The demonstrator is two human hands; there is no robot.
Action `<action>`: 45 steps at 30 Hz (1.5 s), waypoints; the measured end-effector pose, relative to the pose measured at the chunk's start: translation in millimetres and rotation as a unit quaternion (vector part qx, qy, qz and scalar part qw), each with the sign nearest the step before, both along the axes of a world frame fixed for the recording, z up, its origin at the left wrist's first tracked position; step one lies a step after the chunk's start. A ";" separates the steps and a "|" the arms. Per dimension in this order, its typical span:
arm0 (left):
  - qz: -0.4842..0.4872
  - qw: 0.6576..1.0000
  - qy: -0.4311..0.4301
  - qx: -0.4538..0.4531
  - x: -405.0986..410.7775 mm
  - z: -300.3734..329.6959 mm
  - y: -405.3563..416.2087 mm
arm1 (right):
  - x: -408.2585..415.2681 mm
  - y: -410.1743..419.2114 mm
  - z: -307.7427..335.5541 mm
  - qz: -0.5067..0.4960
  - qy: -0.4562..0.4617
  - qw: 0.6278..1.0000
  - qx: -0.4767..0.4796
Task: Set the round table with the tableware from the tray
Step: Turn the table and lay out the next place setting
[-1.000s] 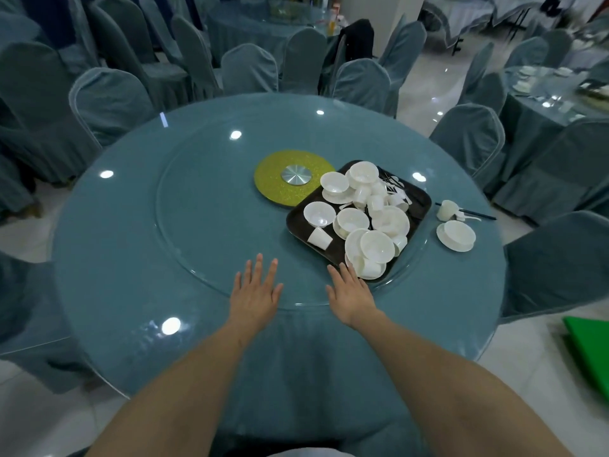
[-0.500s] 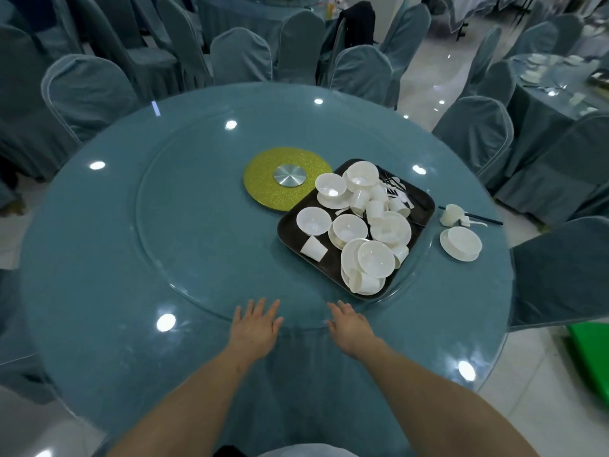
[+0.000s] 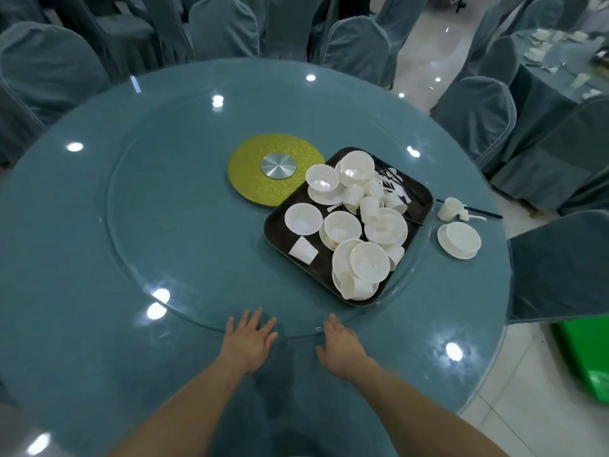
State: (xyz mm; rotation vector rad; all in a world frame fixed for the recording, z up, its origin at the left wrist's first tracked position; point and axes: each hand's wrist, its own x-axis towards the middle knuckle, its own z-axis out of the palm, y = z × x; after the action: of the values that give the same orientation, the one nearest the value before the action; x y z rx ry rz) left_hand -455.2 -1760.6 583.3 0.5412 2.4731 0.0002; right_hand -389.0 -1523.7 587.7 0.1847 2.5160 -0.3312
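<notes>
A dark tray (image 3: 280, 232) lies on the glass turntable (image 3: 158, 206) of the round blue table (image 3: 66, 341), right of centre. It holds several white bowls (image 3: 369, 262), saucers, cups (image 3: 304, 250) and spoons in a loose pile. To its right, on the table's outer ring, one place is laid: a bowl on a saucer (image 3: 459, 239), a cup (image 3: 449, 208), a spoon and dark chopsticks (image 3: 484, 212). My left hand (image 3: 248, 341) and my right hand (image 3: 341, 346) rest flat at the near edge of the turntable, fingers apart, holding nothing.
A yellow-green disc with a metal hub (image 3: 275, 173) marks the turntable's centre. Covered chairs (image 3: 557, 262) ring the table on all sides. Another laid table (image 3: 560, 67) stands at the far right. A green crate (image 3: 590, 354) sits on the floor at the right.
Both hands have slid back toward me, from beside the tray to the turntable's near rim. The view has dropped lower and closer over the table.
</notes>
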 end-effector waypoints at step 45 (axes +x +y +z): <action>0.059 0.996 0.065 -0.015 1.5 -6.1 -63.5 | 18.4 8.3 -2.7 -0.095 0.138 0.980 -0.103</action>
State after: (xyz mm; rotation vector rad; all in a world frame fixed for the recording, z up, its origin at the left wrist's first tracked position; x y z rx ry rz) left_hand -453.7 -1824.1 577.2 0.3933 2.6241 -0.0266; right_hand -370.6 -1515.4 585.0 0.3171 2.7186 -0.7364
